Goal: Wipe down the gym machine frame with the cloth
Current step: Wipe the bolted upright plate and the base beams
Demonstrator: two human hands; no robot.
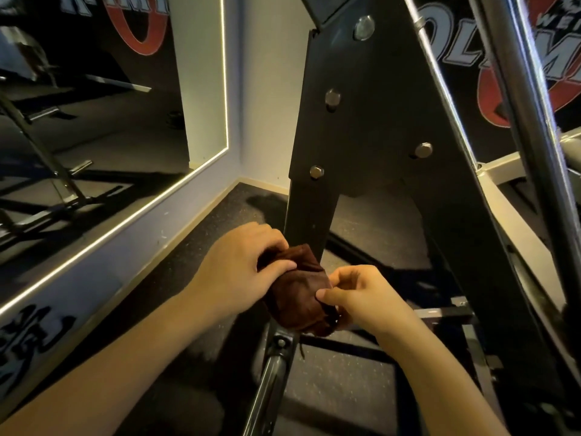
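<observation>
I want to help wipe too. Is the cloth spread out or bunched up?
Bunched up. The cloth is a thick wad with folds, held between the left hand and the right hand, not laid flat.

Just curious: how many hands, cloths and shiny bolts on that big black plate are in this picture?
Hands: 2 (left hand, right hand)
Cloths: 1 (brown cloth, gripped by both hands)
Bolts on the black plate: 4
Total: 7
</observation>
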